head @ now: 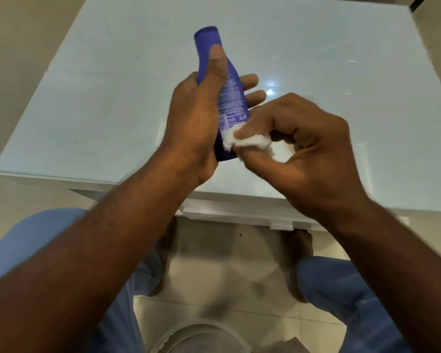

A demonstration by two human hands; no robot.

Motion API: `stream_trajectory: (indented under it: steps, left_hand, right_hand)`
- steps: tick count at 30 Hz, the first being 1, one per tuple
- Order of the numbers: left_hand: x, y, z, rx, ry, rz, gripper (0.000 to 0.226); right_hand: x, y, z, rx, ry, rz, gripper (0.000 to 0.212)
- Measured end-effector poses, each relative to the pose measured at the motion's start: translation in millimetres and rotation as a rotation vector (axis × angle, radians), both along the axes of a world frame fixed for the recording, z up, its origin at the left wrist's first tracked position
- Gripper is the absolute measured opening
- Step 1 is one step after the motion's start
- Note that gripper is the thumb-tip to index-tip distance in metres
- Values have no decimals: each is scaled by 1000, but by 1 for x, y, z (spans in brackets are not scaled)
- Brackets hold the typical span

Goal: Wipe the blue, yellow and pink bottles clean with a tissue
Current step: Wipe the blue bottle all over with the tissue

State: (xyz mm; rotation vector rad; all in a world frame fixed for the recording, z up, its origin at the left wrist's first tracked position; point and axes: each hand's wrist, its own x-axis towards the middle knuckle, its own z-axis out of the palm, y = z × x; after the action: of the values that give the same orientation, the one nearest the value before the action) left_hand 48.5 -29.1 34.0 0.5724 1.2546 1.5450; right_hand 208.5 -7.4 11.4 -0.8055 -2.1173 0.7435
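The left hand grips the blue bottle, held in the air over the near edge of the worktop. The right hand pinches a crumpled tissue against the bottle's lower end. To wipe it well, rotate the bottle and cover every side.
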Motion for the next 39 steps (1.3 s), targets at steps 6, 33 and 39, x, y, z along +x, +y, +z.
stream_trajectory:
  steps: [6,33,39]
  left_hand:
    - [5,-4,-5,-118,243,-266,37]
    - [-33,29,-57,-475,1420,-333,64]
    - [-36,18,-47,-583,1537,-609,98]
  right_hand:
    - [3,8,3,-80,132,-195,8]
    - [29,28,28,-952,821,-519,4]
    - [28,27,30,-950,806,-523,9]
